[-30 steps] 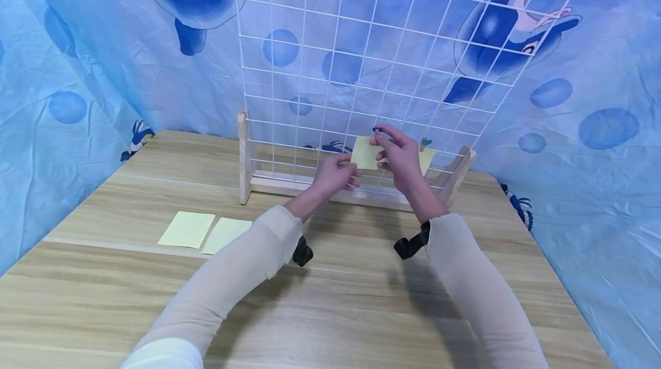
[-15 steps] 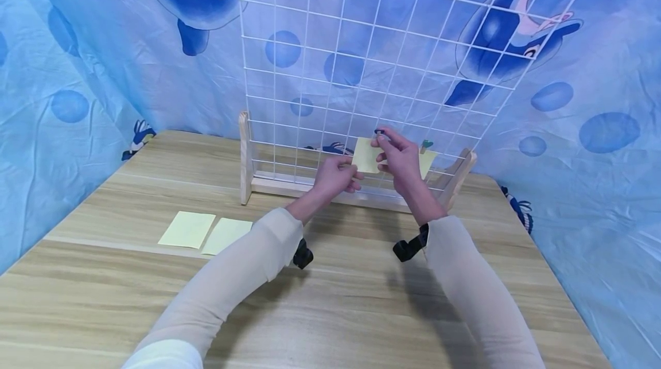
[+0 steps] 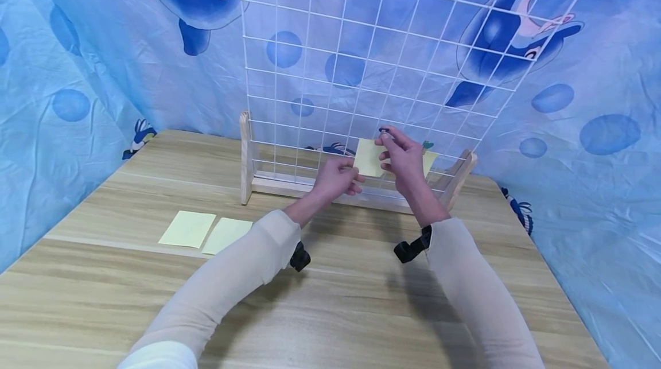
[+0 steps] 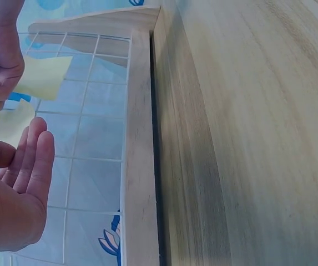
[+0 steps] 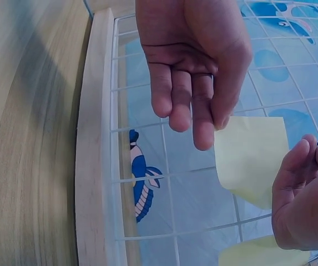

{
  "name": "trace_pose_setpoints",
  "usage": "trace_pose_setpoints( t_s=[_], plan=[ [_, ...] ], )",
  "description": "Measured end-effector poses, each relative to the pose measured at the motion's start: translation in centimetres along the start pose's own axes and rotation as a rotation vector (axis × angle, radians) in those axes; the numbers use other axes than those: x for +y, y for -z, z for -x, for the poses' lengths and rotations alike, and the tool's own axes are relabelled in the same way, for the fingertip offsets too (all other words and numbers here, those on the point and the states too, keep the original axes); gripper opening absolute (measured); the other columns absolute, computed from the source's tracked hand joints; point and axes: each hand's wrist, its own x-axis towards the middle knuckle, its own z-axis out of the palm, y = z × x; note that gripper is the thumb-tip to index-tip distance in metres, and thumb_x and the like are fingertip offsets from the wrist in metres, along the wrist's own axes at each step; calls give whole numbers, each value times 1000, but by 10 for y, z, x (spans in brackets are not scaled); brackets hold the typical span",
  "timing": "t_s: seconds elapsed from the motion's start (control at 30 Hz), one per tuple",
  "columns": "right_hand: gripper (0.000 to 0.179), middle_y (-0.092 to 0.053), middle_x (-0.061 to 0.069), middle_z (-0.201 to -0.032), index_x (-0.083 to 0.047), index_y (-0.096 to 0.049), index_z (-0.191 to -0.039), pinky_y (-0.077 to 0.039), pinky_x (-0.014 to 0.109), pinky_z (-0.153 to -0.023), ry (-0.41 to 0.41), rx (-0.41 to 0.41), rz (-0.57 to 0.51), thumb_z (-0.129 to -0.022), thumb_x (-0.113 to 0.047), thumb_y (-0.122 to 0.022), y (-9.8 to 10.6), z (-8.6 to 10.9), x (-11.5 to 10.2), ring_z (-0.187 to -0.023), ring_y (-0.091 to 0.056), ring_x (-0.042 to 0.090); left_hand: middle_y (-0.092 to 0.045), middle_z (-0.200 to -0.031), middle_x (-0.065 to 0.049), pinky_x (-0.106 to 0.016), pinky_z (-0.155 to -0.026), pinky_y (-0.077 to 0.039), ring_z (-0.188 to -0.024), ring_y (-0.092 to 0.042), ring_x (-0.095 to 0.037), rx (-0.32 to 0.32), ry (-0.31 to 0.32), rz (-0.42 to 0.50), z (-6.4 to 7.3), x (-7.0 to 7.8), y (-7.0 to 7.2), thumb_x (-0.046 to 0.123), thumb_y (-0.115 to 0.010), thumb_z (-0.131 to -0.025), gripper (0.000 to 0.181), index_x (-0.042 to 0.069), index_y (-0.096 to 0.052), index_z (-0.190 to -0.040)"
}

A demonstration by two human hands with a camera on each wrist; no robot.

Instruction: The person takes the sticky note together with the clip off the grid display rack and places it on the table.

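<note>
Blue curtain (image 3: 103,73) with dolphin print: hangs behind and to the sides of the table. Wood-grain table (image 3: 335,311): fills the foreground. White wire grid (image 3: 368,59): upright near the table's far edge, carried by a wooden stand (image 3: 289,186) with 2 end supports.

2 pale sleeves, left (image 3: 237,283) and right (image 3: 475,288), extend toward the grid.

Left hand (image 3: 334,178): thumb and index finger pinch the lower left corner of the held note (image 3: 368,156); its other fingers are extended, close together. Right hand (image 3: 404,159): thumb and index finger pinch a dark blue clip (image 3: 383,130) at the note's upper right; its other fingers are bent, and whether they bear on the paper cannot be told.

Yellow notes: 4 noted. The held note is between the hands, in front of the lower grid; contact with the wires cannot be confirmed. The hanging note (image 3: 428,162) is just right of it, partly hidden by the right hand. 2 table notes (image 3: 187,229) lie side by side at left, 1 partly covered by the left sleeve.

Black wrist devices: 1 per wrist, left (image 3: 300,257) and right (image 3: 410,249).

Green clip (image 3: 427,144): at the hanging note's top edge.
</note>
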Motion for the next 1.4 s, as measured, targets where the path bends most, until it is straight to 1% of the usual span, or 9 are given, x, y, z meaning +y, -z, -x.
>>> trace_pose_setpoints(
  t_s=[0.27, 0.5, 0.6, 0.77, 0.87, 0.97, 1.1, 1.23, 1.4],
  plan=[
    [32, -63, -3, -84, -16, -59, -117, -44, 20, -46, 22, -2, 27, -88, -27, -56, 3, 6, -5, -59, -51, 10, -67, -84, -11, -30, -59, -55, -62, -65, -20, -29, -6, -17, 7, 2, 4, 7, -50, -87, 26, 2, -57, -112],
    [33, -63, -2, -83, -14, -59, -118, -44, 20, -45, 35, -21, -5, -87, -26, -57, 4, 10, -7, -58, -51, 11, -67, -85, -13, -31, -60, -55, -63, -65, -22, -40, 7, -27, 13, 1, 9, 9, -49, -88, 25, 3, -56, -111],
    [30, -62, -1, -83, -17, -61, -115, -43, 19, -45, 26, -24, -11, -86, -25, -58, 3, 11, -8, -57, -50, 10, -67, -85, -12, -32, -61, -55, -64, -65, -21, -43, 20, -33, 15, -1, 12, 10, -50, -88, 25, 4, -56, -112],
    [28, -62, 0, -83, -19, -61, -114, -41, 20, -44, 7, -22, -5, -87, -24, -58, 5, 15, -7, -57, -50, 10, -67, -88, -15, -33, -64, -55, -64, -65, -21, -54, 24, -50, 19, -5, 19, 10, -50, -88, 26, 4, -55, -112],
    [27, -61, 0, -83, -20, -62, -114, -41, 20, -44, 9, -31, -18, -87, -23, -58, 7, 17, -6, -56, -50, 10, -67, -88, -17, -33, -64, -55, -65, -66, -22, -54, 14, -53, 22, -9, 25, 8, -50, -87, 25, 3, -56, -111],
    [26, -61, 0, -83, -19, -61, -113, -42, 20, -44, 13, -53, -35, -87, -22, -58, 10, 20, -4, -56, -50, 10, -67, -84, -15, -38, -66, -55, -68, -66, -28, -48, 7, -58, 26, -12, 31, 6, -49, -86, 25, 2, -57, -109],
    [28, -61, -1, -84, -19, -60, -115, -42, 20, -45, 4, -65, -39, -87, -24, -57, 13, 24, -1, -57, -50, 11, -68, -83, -16, -40, -68, -54, -69, -66, -29, -43, 4, -78, 31, -13, 37, 6, -49, -85, 27, -1, -55, -111],
    [29, -61, -2, -83, -19, -59, -116, -42, 19, -46, -24, -67, -48, -87, -24, -57, 15, 26, 2, -57, -50, 10, -67, -87, -20, -36, -64, -55, -67, -66, -29, -54, 10, -83, 36, -15, 43, 7, -50, -86, 28, -1, -54, -113],
    [33, -60, -2, -82, -15, -57, -119, -42, 19, -45, -56, -72, -59, -87, -23, -58, 16, 29, 6, -57, -50, 9, -67, -86, -17, -36, -64, -55, -71, -65, -35, -62, 8, -90, 39, -19, 50, 7, -51, -87, 23, 1, -57, -108]
  ],
)
